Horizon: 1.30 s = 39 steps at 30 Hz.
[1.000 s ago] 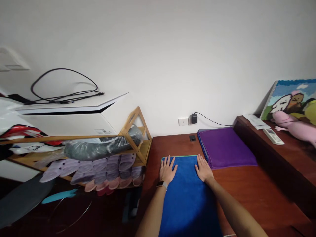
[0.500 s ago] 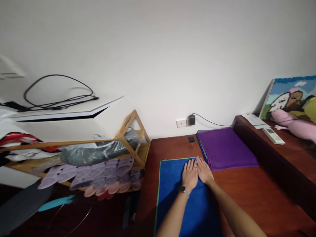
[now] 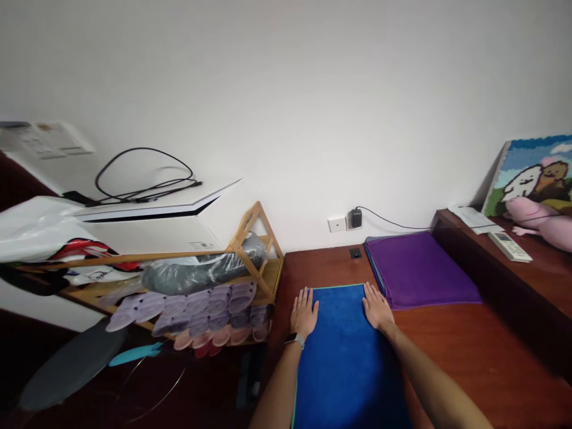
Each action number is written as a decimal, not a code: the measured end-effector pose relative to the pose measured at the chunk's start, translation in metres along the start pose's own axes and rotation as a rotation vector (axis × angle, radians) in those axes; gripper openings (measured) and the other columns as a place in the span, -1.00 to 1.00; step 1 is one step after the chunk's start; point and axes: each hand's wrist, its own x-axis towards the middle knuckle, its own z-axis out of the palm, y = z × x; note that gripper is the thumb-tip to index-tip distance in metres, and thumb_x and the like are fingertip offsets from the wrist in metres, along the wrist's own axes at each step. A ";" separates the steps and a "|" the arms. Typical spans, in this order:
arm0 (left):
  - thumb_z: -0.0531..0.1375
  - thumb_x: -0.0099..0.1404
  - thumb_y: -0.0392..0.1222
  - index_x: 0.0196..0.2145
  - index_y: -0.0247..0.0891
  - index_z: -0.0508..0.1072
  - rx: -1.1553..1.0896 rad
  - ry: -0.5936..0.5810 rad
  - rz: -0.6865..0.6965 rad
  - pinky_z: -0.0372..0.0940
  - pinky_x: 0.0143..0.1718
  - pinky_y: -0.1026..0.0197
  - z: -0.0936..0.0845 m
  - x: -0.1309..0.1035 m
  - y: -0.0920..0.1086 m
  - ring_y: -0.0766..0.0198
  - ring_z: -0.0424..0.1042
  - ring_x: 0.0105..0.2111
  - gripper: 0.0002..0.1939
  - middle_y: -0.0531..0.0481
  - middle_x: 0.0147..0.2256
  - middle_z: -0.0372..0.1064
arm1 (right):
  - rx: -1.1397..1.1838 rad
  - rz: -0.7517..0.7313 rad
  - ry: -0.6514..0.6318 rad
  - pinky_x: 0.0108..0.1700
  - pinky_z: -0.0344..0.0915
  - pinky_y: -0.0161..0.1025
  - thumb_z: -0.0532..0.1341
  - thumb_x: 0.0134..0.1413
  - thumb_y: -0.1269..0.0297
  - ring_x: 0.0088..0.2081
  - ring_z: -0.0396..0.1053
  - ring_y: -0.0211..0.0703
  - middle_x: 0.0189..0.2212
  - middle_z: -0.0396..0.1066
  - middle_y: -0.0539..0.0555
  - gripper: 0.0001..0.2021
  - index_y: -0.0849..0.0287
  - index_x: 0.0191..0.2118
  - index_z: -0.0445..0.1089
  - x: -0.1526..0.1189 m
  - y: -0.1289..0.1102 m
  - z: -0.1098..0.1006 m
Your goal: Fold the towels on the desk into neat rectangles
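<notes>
A blue cloth (image 3: 342,351) with a green edge lies spread on the reddish-brown table (image 3: 451,351). My left hand (image 3: 304,313), with a watch on its wrist, rests flat on the cloth's far left corner, fingers slightly apart. On the far right corner lies my right hand (image 3: 376,307), its palm down and fingers stretched out. Neither hand grasps anything. Just right of my right hand sits a folded purple cloth (image 3: 422,268), with a blue-grey one showing beneath its left side.
A wooden rack (image 3: 270,277) with slippers (image 3: 201,304) and a white box (image 3: 156,229) stands at the left. On the raised ledge at right are a remote (image 3: 509,246) and a pink plush toy (image 3: 543,220). A black plug (image 3: 356,217) is in the wall.
My left hand has slid left, away from my right hand, to the cloth's far left corner. My right hand stays near the far right corner. The view has shifted slightly left.
</notes>
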 end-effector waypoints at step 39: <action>-0.09 0.58 0.00 0.50 -0.08 -0.03 -0.156 0.113 0.346 0.08 0.43 -0.17 -0.008 -0.183 0.141 0.07 0.01 0.47 -0.39 -0.07 0.48 -0.02 | -0.019 -0.059 0.026 0.51 -0.16 0.05 -0.20 0.47 0.05 0.53 -0.19 -0.05 0.51 -0.12 0.05 -0.36 0.20 0.53 -0.08 -0.209 -0.023 -0.006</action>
